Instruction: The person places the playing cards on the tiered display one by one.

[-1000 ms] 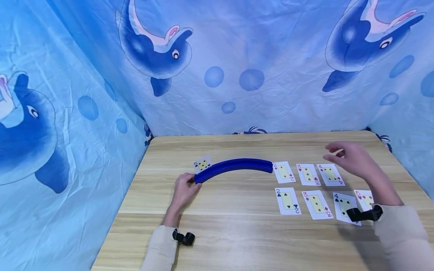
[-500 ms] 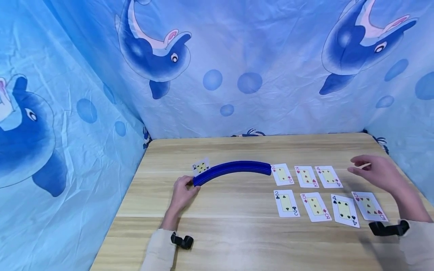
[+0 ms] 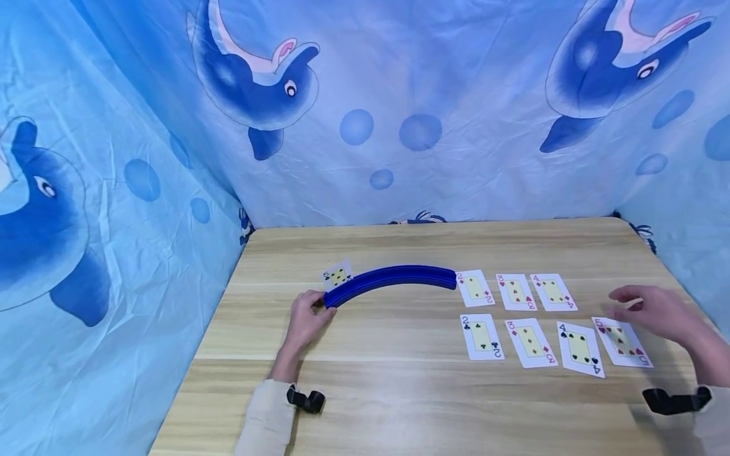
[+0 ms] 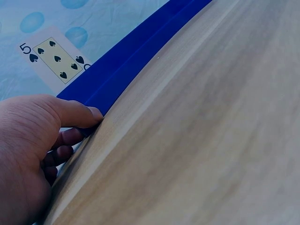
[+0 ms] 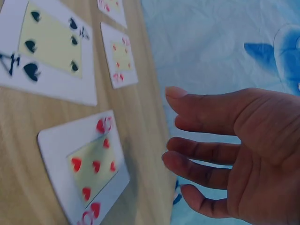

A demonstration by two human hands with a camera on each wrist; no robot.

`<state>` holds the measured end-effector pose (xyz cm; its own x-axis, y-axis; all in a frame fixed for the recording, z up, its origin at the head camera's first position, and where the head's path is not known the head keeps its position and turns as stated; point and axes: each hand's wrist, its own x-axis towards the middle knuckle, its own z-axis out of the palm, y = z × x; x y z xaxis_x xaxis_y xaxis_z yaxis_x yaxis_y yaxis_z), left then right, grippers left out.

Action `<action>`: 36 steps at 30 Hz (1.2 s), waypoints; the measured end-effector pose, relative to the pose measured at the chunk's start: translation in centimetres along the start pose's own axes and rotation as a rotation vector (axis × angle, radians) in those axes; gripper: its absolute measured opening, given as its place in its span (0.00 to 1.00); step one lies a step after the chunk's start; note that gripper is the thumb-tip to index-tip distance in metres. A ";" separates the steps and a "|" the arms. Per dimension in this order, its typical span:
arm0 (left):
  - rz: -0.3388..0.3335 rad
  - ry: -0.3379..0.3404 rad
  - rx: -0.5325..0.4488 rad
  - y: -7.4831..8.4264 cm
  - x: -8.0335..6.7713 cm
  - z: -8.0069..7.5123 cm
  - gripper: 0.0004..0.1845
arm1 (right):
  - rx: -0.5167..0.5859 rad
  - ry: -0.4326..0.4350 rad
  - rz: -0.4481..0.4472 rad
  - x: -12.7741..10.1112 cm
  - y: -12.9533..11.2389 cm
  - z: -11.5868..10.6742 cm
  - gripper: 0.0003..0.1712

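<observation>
My left hand (image 3: 308, 322) pinches the left end of a curved blue card holder (image 3: 399, 276), thumb (image 4: 86, 116) on the near side in the left wrist view. A five of spades (image 4: 54, 58) stands upright in the holder near that end. My right hand (image 3: 661, 311) hovers at the upper right of the five of hearts (image 3: 623, 343), fingers loosely bent, nothing between them. In the right wrist view the five of hearts (image 5: 89, 164) lies face up on the table, apart from the fingertips. The four of spades (image 3: 580, 349) lies just left of it.
The two of diamonds (image 3: 475, 288), three of hearts (image 3: 516, 292) and four of diamonds (image 3: 554, 292) form a back row. In front lie the two of clubs (image 3: 481, 337) and three of diamonds (image 3: 531, 342). A blue dolphin curtain (image 3: 388, 76) rises behind the wooden table (image 3: 399, 405).
My right hand has moved right and nearer to me, from beyond the four of diamonds to beside the five of hearts, uncovering that card. My left hand keeps its grip on the holder.
</observation>
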<state>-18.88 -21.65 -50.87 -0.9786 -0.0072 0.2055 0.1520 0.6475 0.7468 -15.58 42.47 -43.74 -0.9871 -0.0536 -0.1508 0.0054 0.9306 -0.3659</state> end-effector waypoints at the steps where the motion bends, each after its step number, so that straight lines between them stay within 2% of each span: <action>1: -0.003 0.001 -0.001 0.0 0.0 0.0 0.17 | -0.002 -0.009 -0.001 -0.1 0.3 0.1 0.31; 8: -0.016 0.003 0.002 0.0 0.2 0.2 0.17 | -0.025 -0.053 0.027 -0.6 1.6 0.9 0.40; 15: -0.004 0.006 -0.012 0.3 0.2 0.2 0.17 | -0.038 -0.040 -0.004 -1.7 2.0 1.9 0.38; 22: -0.016 0.008 -0.013 -0.1 0.2 0.3 0.17 | -0.060 -0.019 -0.037 -2.8 2.6 3.5 0.40; 27: -0.024 0.005 -0.010 -0.3 0.1 0.3 0.17 | -0.081 -0.010 -0.047 -2.9 3.0 4.1 0.41; 36: 0.004 0.012 -0.002 -0.1 0.1 0.3 0.16 | -0.148 0.010 -0.059 -2.7 2.6 4.1 0.39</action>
<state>-19.01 -21.51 -51.10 -0.9762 -0.0133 0.2163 0.1567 0.6459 0.7471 -12.23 43.56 -48.04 -0.9866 -0.1066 -0.1236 -0.0753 0.9692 -0.2345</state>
